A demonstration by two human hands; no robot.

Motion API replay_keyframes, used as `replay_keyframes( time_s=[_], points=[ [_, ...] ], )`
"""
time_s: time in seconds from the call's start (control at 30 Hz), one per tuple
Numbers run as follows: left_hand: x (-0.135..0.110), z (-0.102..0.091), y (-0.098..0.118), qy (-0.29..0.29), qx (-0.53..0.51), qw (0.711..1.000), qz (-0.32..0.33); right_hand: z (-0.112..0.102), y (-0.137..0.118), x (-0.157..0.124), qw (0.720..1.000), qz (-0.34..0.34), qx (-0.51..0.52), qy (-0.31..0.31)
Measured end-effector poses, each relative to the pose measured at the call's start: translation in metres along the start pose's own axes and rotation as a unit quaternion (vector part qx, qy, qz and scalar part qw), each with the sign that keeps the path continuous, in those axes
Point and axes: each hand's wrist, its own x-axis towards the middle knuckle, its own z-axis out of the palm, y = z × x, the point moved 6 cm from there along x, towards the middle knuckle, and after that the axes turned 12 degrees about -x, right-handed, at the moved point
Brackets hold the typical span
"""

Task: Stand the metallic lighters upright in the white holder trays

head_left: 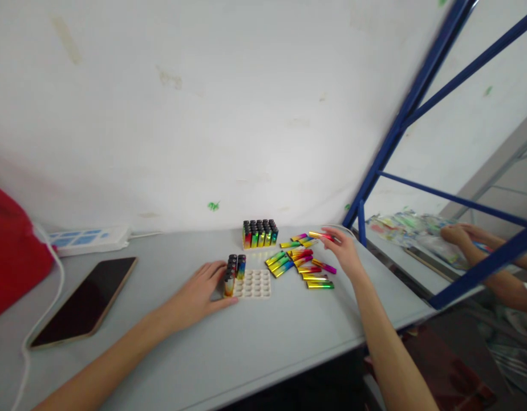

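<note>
My left hand rests at the left side of a white tray with round holes. Its thumb lies along the front edge, and its fingers bend against the left end. Several upright lighters with black tops and shiny coloured bodies fill the tray's left part; the holes to the right show bare. In the pinched fingers of my right hand is a yellow-and-red lighter, held above the right part of the table. Below and left of that hand lies a loose pile of shiny multicoloured lighters.
A second tray packed with upright lighters stands near the wall. On the left are a phone, a white power strip, a cable and a red object. A blue metal frame rises at right; beyond it, another person's hands handle plastic bags.
</note>
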Motion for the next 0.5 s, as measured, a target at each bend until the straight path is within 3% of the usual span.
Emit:
replay_keyframes(
  time_s=[0.07,0.2,0.33,0.5],
  points=[
    [-0.001,0.0,0.0,-0.004,0.002,1.0,-0.002,0.015,-0.016,0.0,0.991,0.028,0.128,0.014],
    [-0.002,-0.002,0.003,-0.003,0.0,1.0,0.0,0.063,-0.052,0.003,0.961,0.07,0.263,-0.043],
    [-0.003,-0.005,0.007,-0.001,-0.004,1.0,0.003,0.119,-0.076,-0.007,0.941,0.079,0.297,-0.138],
    [-0.002,-0.004,0.009,-0.008,-0.004,1.0,-0.002,0.171,-0.073,-0.036,0.933,0.07,0.258,-0.242]
  ],
)
